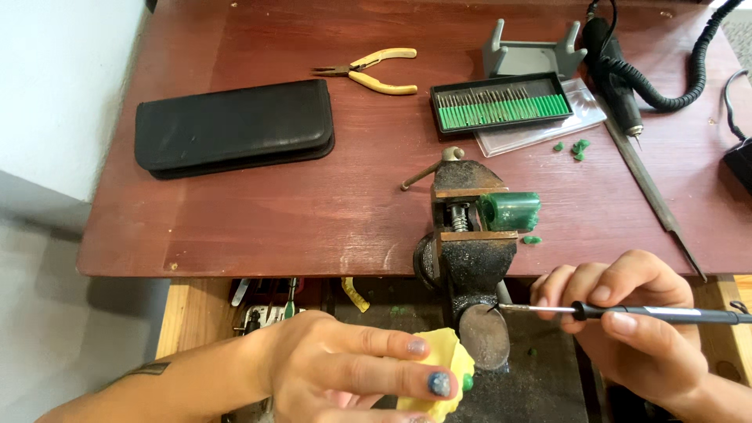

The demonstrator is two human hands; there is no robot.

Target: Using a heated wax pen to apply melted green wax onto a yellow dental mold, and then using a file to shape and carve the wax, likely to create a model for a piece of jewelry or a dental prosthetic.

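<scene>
At the table's (pixel 235 219) front edge, our left hand (pixel 345 368) pinched a yellow cloth (pixel 446 352) beside the vise (pixel 470 251), while our right hand (pixel 627 321) gripped a thin black tool (pixel 658 313).

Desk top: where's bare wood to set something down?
Widest patch: front left, between the black pouch and the vise. A smaller one lies between the yellow pliers and bur tray. Right side is crowded: file, handpiece, green wax bits.

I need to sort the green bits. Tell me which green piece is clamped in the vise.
The big translucent green cylinder, held sideways between the jaws of the vise. The other green pieces are tiny loose chips lying free on the wooden table.
</scene>
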